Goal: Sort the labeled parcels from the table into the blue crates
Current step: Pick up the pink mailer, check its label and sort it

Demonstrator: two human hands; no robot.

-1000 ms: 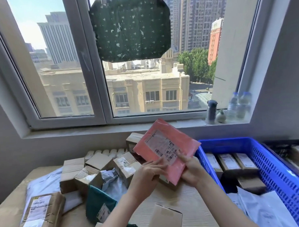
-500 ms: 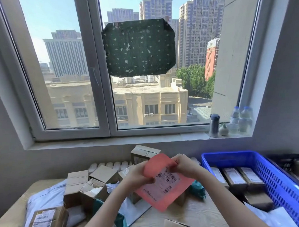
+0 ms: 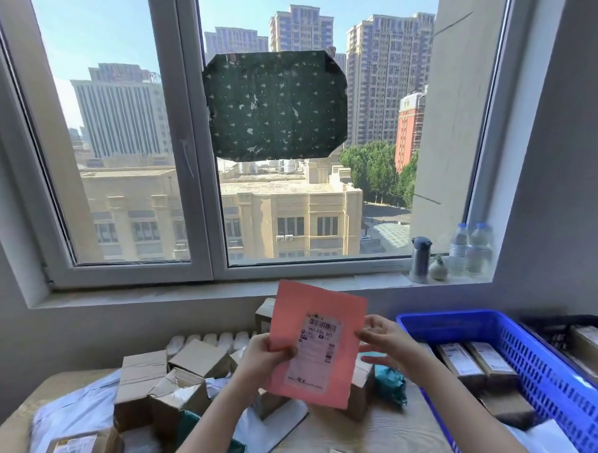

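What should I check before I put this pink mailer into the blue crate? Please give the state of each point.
1. Left hand grips pink mailer: ok.
2. Right hand holds the mailer's right edge: cannot tell.
3. Shipping label faces the person, upright: ok.
4. Label's address legible: cannot tell, print too small.
5. Blue crate open on top, brown parcels inside: ok.
6. Nothing between mailer and crate: ok.

Left hand (image 3: 262,359) gripping; right hand (image 3: 386,342) fingers loosely spread.
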